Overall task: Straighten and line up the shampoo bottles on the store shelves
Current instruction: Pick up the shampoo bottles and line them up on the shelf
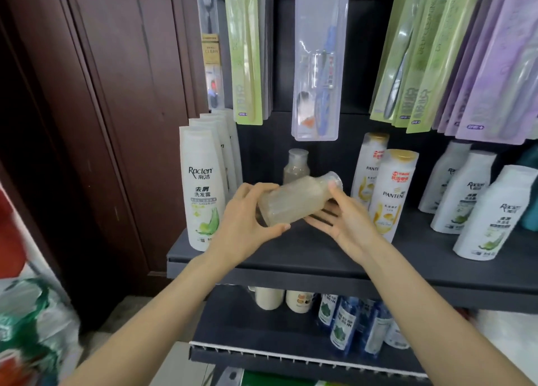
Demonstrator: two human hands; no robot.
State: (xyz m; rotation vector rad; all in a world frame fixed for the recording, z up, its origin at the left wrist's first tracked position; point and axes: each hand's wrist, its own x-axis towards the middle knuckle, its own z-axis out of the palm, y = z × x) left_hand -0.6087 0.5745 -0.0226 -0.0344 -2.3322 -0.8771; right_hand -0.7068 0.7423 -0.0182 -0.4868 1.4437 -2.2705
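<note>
Head view looks down at a dark shelf where the left grip curls thumb and fingers round the base of a clear bottle, holding it tilted on its side above the shelf, cap end up to the right. Right grip lies open — straight fingers under the bottle, thumb touching its cap. A second clear bottle stands upright just behind, between white Raclen bottles at left and Pantene bottles at right — toothbrush packs hang above.
</note>
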